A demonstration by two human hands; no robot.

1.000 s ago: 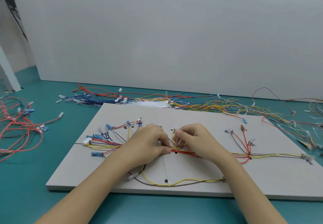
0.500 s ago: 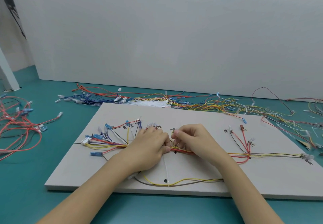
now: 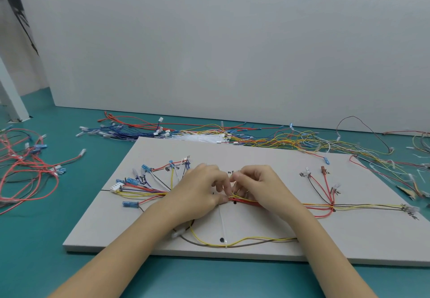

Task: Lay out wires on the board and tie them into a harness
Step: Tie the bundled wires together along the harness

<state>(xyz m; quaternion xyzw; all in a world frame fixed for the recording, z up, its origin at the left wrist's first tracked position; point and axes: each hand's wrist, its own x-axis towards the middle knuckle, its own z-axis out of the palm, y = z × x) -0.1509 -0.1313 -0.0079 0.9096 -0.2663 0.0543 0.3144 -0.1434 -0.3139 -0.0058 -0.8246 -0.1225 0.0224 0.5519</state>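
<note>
A grey board (image 3: 267, 158) lies on the teal table. A wire bundle (image 3: 349, 206) of red, yellow and dark wires runs left to right across it, fanning out at the left into blue and white connectors (image 3: 130, 181). My left hand (image 3: 197, 193) pinches the bundle at mid-board, thumb and fingers on the red wires. My right hand (image 3: 258, 186) is right beside it, fingers curled over the same bundle and pinching something small and pale near the left fingertips. A white cable tie (image 3: 223, 225) trails from the hands toward a yellow and brown wire loop (image 3: 244, 242) near the front edge.
Loose wires in red, blue and yellow lie piled behind the board (image 3: 209, 135) and at the far right (image 3: 395, 158). A tangle of red wires (image 3: 25, 170) sits on the left of the table. A grey wall panel stands behind.
Both hands have stayed on the middle of the bundle. The left fingers have lifted and spread a little, and the right fingertips have shifted up toward them.
</note>
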